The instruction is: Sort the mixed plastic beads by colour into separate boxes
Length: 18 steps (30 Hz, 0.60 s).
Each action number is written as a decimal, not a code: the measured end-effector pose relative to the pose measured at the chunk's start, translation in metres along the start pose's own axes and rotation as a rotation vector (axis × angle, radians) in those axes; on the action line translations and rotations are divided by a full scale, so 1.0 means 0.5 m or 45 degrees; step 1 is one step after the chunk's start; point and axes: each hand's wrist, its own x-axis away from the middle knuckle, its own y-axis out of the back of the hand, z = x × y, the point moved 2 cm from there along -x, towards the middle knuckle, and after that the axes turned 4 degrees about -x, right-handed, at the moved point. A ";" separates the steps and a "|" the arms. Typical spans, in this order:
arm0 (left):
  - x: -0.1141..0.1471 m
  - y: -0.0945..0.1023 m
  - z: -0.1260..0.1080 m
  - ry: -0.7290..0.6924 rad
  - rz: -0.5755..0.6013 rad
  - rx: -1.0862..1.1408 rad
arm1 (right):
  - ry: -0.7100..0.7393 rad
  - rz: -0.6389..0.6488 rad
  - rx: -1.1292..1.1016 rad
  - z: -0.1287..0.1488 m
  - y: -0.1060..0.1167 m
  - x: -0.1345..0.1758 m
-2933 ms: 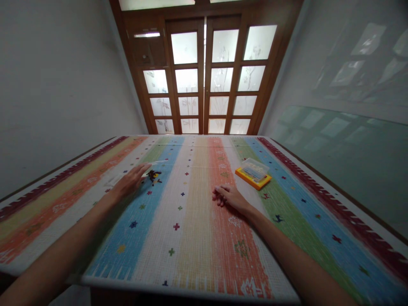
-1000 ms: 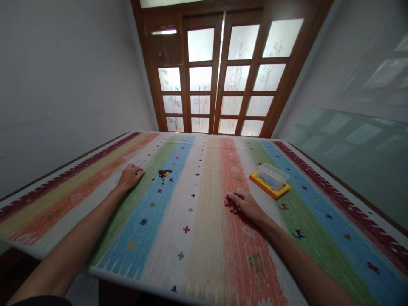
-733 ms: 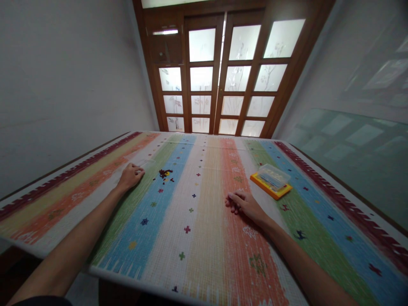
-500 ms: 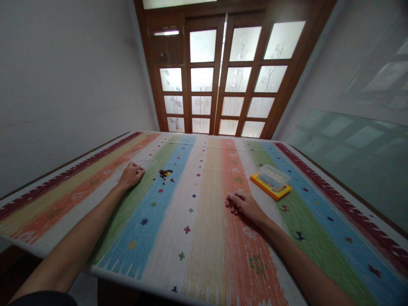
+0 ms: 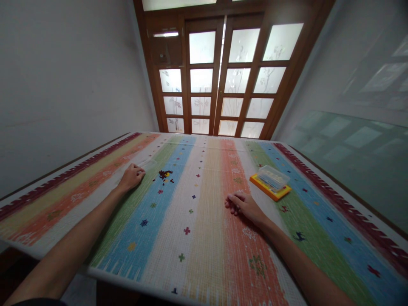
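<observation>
My left hand (image 5: 133, 176) rests on the left part of the tablecloth, its fingers bent together. A thin, clear plastic piece (image 5: 148, 164), perhaps a bag, lies at the fingertips; the hand seems to grip its near edge. Just right of it is a loose pile of small dark brown pieces (image 5: 165, 174) with a bit of yellow among them. My right hand (image 5: 241, 202) lies on its side on the orange stripe, fingers loosely curled and holding nothing. Beyond it, to the right, a yellow-orange case (image 5: 276, 195) has a clear plastic box (image 5: 274, 176) on top.
A striped, patterned tablecloth (image 5: 204, 238) covers the wide table. Wooden doors (image 5: 219, 76) with frosted panes stand behind its far edge. Walls flank both sides, with a pale green glass-like panel (image 5: 350, 157) on the right.
Some loose brown pieces at the near edge of the pile lie slightly differently and more spread out. Both hands stay almost where they were.
</observation>
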 end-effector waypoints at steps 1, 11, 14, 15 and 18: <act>0.000 -0.001 -0.001 -0.005 -0.001 0.001 | 0.001 0.000 0.002 -0.001 0.000 0.000; -0.002 -0.009 -0.003 -0.015 -0.012 0.001 | -0.006 0.001 0.040 -0.002 0.001 -0.001; -0.003 -0.011 -0.005 -0.015 -0.005 0.003 | -0.006 -0.001 0.046 -0.002 0.001 -0.001; -0.004 -0.011 -0.006 -0.015 -0.002 0.004 | -0.006 -0.002 0.048 -0.002 0.001 -0.001; -0.009 -0.012 -0.009 -0.011 0.001 0.006 | -0.005 -0.007 0.052 -0.001 0.001 0.000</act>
